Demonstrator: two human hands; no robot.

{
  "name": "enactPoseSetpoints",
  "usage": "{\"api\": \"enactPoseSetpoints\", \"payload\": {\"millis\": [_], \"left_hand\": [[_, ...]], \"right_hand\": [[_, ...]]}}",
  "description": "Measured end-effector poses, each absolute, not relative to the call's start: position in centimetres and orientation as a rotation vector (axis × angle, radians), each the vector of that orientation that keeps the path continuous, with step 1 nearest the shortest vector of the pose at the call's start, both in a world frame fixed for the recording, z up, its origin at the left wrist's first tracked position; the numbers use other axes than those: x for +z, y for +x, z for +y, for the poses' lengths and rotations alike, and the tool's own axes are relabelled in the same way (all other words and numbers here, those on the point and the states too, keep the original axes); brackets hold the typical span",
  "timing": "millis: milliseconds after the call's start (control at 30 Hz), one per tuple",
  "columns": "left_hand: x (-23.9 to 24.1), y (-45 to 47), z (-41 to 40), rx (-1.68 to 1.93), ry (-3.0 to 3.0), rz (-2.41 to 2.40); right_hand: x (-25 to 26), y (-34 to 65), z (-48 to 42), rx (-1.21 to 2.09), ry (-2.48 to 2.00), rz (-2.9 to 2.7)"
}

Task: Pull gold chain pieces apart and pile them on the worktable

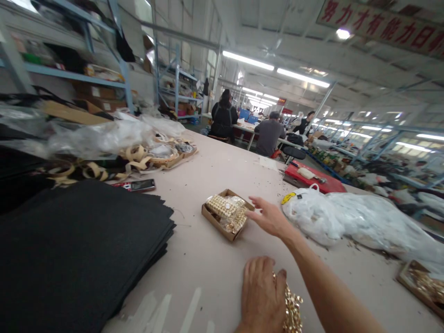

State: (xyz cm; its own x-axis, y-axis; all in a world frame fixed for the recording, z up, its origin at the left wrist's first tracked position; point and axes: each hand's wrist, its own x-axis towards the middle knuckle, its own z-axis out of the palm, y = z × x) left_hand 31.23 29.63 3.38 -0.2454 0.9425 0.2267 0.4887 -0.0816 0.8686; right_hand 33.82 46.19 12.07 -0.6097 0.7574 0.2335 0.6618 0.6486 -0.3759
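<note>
My right hand (268, 216) reaches in from the right with fingers apart, its fingertips at the right edge of a small cardboard box (219, 225). In that box lie gold studs on a strip and loose gold metal fittings (237, 213), partly under clear plastic. Nearer to me, my left hand (262, 291) is curled, back upward, against a heap of small gold metal fittings (293, 310) on the table (208, 277). Some gold shows between its thumb and fingers; the palm is hidden.
A stack of black sheets (86, 245) fills the left. Behind it lie a phone (142, 185), tan strips (97, 171) and plastic bags. At right are a white plastic bag (322, 217), a red case (312, 178) and another box (409, 280). People sit farther back.
</note>
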Motion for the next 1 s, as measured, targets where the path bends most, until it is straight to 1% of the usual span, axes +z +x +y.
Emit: {"api": "enactPoseSetpoints", "payload": {"millis": [67,167,333,433,567,667,767,867,933,1000], "left_hand": [[3.2,31.1,29.7,1.293,1.532,1.719],[2.8,31.0,30.0,1.304,1.518,1.684],[2.8,31.0,30.3,1.379,1.436,1.644],[3.0,30.8,30.1,1.444,1.377,1.598],[3.3,30.6,30.1,1.518,1.339,1.516],[3.6,30.6,30.2,1.568,1.276,1.488],[4.1,30.2,30.5,1.621,1.191,1.416],[5.2,29.6,30.7,1.677,1.081,1.263],[6.1,29.4,30.5,1.680,1.025,1.128],[7.0,29.6,30.1,1.638,1.011,0.990]], "right_hand": [[13.2,29.6,44.5,0.374,-1.023,-2.601],[13.6,25.7,43.3,0.382,-1.040,-2.680],[12.8,24.2,43.4,0.484,-1.107,-2.576],[12.4,24.6,44.2,0.659,-1.186,-2.392],[12.9,26.5,44.8,1.035,-1.253,-2.016],[14.2,29.4,44.1,1.299,-1.182,-1.728],[15.4,32.8,42.1,1.426,-1.093,-1.521],[15.4,36.0,39.1,1.370,-1.087,-1.356],[14.4,38.0,36.6,1.180,-1.140,-1.317],[13.1,39.6,33.9,0.905,-1.222,-1.383]]}}
